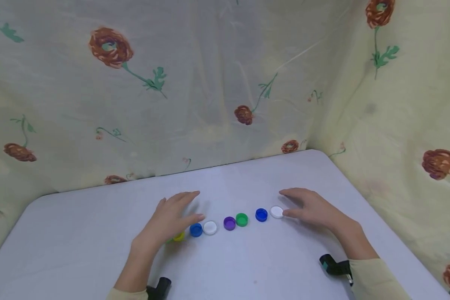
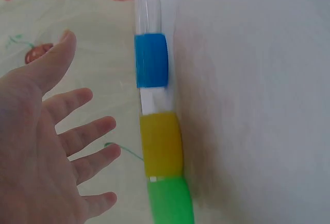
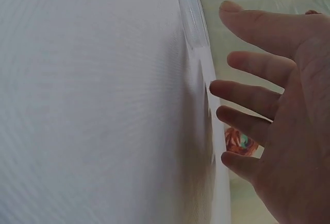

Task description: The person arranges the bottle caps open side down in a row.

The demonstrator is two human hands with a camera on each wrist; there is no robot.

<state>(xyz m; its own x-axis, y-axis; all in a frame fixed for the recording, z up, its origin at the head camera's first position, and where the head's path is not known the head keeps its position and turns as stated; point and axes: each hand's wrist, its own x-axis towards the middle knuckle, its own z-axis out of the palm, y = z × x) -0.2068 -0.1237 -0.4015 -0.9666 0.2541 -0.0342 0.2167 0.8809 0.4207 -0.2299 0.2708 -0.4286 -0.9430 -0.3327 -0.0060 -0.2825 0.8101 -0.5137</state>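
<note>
A row of small round bottle caps lies on the white table. From the right in the head view come a white cap [image 1: 276, 212], a dark blue cap [image 1: 261, 215], a green cap [image 1: 241, 219], a purple cap [image 1: 229, 223], another white cap [image 1: 210, 228] and a blue cap [image 1: 196, 230]. My left hand [image 1: 168, 218] hovers with fingers spread, partly covering the yellow cap [image 2: 162, 145] and the light green cap [image 2: 171, 202] at the left end. My right hand [image 1: 316, 210] is held above the table, its thumb by the rightmost white cap. Neither hand holds anything.
The white table [image 1: 247, 266] has rounded far corners. Flower-printed cloth [image 1: 195, 83] hangs behind it and along the right side. Black wrist devices [image 1: 335, 265] sit at both sleeve cuffs.
</note>
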